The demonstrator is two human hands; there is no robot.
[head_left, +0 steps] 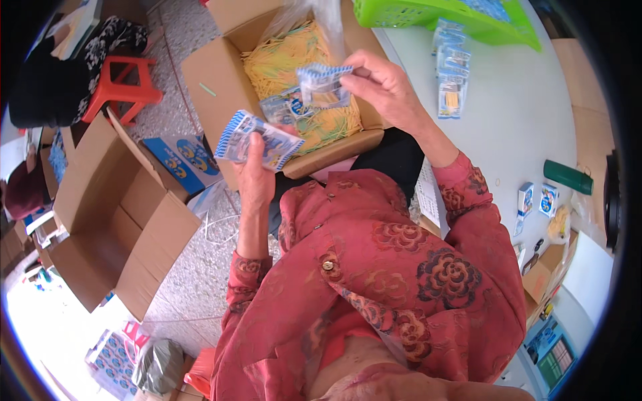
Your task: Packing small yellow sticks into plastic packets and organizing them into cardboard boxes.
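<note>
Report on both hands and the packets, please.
Left hand holding a blue-striped packet. Right hand pinching a second packet over the open carton. Another packet lying on yellow strands inside.

My bare left hand reaches forward with its thumb extended and pressing down from above, the fingers curled underneath and mostly hidden. The wrist below it runs nearly straight into my left forearm, sleeved in dark-patterned red cloth. My bare right hand sits farther forward, palm angled inward, thumb and forefinger pinched together, its wrist slanting leftward from my red-sleeved, bent right arm.
</note>
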